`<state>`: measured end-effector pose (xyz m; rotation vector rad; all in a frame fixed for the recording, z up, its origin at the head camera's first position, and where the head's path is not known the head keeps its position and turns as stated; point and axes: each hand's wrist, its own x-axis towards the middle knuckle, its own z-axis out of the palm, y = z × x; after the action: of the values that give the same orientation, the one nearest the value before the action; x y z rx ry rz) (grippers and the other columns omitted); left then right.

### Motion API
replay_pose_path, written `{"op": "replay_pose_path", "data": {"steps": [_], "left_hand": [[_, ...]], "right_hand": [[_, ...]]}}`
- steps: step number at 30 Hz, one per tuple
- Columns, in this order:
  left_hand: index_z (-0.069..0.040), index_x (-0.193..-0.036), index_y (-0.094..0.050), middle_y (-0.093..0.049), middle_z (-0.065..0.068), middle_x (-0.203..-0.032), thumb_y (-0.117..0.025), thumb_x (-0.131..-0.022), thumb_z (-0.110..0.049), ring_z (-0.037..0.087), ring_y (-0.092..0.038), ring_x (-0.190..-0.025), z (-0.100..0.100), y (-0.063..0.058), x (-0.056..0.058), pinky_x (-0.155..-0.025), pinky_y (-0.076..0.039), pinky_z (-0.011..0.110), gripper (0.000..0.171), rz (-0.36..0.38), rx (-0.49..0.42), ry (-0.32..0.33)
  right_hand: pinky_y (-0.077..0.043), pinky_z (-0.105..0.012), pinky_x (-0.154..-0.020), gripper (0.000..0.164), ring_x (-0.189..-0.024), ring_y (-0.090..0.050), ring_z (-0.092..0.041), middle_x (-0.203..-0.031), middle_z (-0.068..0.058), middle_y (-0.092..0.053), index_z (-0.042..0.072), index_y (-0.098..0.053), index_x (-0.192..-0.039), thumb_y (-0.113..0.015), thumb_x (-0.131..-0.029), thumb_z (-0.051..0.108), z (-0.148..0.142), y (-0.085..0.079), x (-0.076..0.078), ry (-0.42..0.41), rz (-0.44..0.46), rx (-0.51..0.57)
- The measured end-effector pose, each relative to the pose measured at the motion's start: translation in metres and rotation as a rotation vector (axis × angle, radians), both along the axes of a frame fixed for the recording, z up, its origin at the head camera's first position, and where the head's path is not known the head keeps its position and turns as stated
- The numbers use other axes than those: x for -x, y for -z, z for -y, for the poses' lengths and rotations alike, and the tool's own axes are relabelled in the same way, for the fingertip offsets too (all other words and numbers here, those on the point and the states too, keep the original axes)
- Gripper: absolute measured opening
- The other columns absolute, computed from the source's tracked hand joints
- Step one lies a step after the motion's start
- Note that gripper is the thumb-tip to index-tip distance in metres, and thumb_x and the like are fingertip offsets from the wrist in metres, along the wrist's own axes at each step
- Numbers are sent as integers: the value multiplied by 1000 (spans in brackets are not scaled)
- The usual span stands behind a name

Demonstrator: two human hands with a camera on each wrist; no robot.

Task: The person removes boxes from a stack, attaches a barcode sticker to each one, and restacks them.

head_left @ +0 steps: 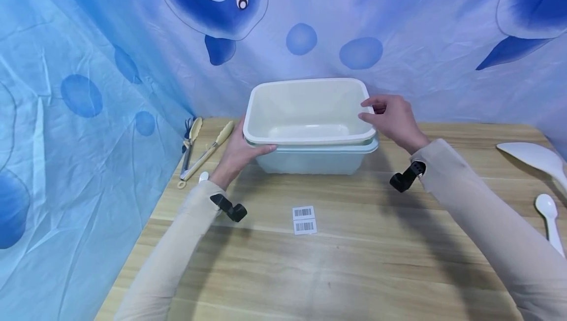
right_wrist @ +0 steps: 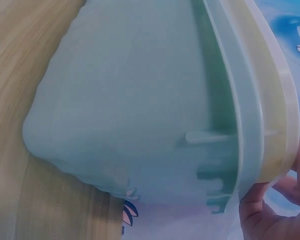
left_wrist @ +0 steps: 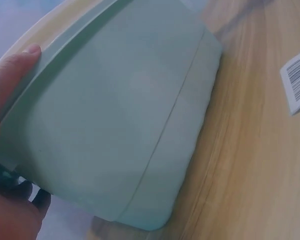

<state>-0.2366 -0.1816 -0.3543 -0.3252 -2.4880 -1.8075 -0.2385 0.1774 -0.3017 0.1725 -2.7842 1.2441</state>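
A white plastic basin (head_left: 305, 107) sits nested inside a pale green basin (head_left: 310, 161) at the back of the table, its rim standing slightly above the green one. My left hand (head_left: 241, 153) grips the left front corner of the stack; in the left wrist view its thumb (left_wrist: 20, 65) lies over the rims and the other fingers are underneath. On the right, my right hand (head_left: 394, 116) pinches the white basin's side rim. The right wrist view shows its fingers (right_wrist: 257, 210) close against both rims. Inside, the white basin's visible part holds nothing.
Tongs (head_left: 207, 152) and other utensils lie at the table's left edge. A large white spoon (head_left: 533, 157) and a small white spoon (head_left: 548, 212) lie at the right. A barcode label (head_left: 304, 220) is on the wooden table (head_left: 354, 267). Blue patterned cloth (head_left: 310, 30) hangs behind.
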Motion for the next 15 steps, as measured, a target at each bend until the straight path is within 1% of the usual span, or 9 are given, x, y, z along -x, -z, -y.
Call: {"op": "replay_pose_path", "data": {"steps": [3, 5, 8, 12, 15], "left_hand": [[-29, -148, -32, -49, 5, -139, -88, -67, -16, 26, -48, -124, -1, -1, 0, -113, -32, 46, 100, 18, 2, 2], [-26, -149, -30, -48, 8, -140, -88, -67, -14, 28, -47, -125, -2, -4, -2, -113, -31, 47, 101, 31, 4, 5], [-20, -151, -28, -47, 12, -140, -86, -68, -11, 30, -46, -126, -5, -14, -9, -114, -30, 48, 101, 44, 13, 8], [-16, -151, -27, -47, 15, -141, -84, -70, -10, 32, -46, -127, -8, -25, -18, -114, -31, 49, 99, 46, 34, 10], [-16, -151, -28, -47, 15, -141, -83, -70, -9, 32, -46, -127, -7, -24, -19, -114, -32, 49, 99, 44, 33, 13]], "right_hand": [[-45, -26, -70, 36, -92, -54, -20, -110, -14, -64, 9, -66, -120, -66, -90, 30, -1, 0, 3, 24, 27, 37], [-46, -24, -68, 35, -92, -54, -19, -111, -13, -64, 8, -67, -118, -67, -90, 31, -1, -1, 4, 42, 47, 61], [-46, -23, -66, 33, -89, -53, -18, -106, -10, -64, 9, -68, -114, -68, -89, 30, -1, -1, 7, 66, 63, 80], [-46, -25, -63, 29, -85, -52, -19, -97, -5, -62, 9, -68, -111, -69, -89, 28, -1, 0, 9, 85, 76, 86], [-45, -25, -62, 24, -82, -50, -20, -92, -3, -58, 9, -67, -108, -68, -89, 25, 1, 0, 10, 94, 90, 117]]}}
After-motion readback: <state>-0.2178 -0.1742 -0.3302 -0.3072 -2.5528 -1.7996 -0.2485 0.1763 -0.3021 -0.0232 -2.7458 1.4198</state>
